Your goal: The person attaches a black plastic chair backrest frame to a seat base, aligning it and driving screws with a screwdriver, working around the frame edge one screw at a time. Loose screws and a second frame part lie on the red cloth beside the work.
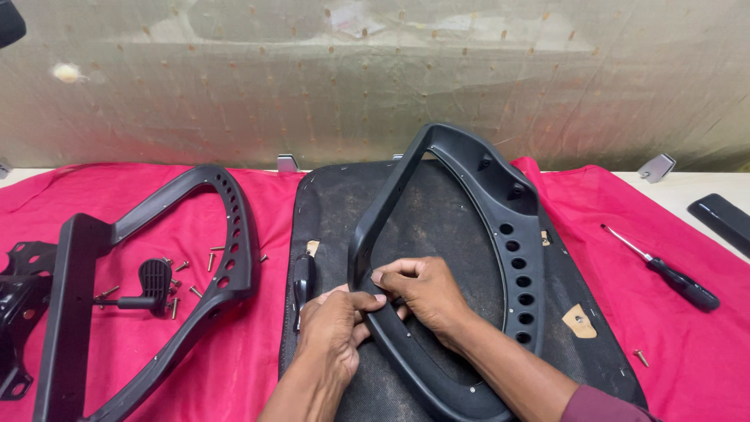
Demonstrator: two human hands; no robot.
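Both hands, left hand (pixel 332 324) and right hand (pixel 422 291), fingers pinched closed on armrest (pixel 469 234) atop seat base (pixel 328 203); second armrest (pixel 195 258), loose screws (pixel 191 273), screwdriver (pixel 664 270) beside seat base untouched.

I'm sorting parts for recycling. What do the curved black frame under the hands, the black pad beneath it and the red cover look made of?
The curved black frame, gripped by the left hand and right hand, looks like moulded plastic: matt, smooth, with formed round holes. The black pad seems board covered in coarse fabric, with tan patches showing through. The red cover looks like woven cloth, wrinkled.
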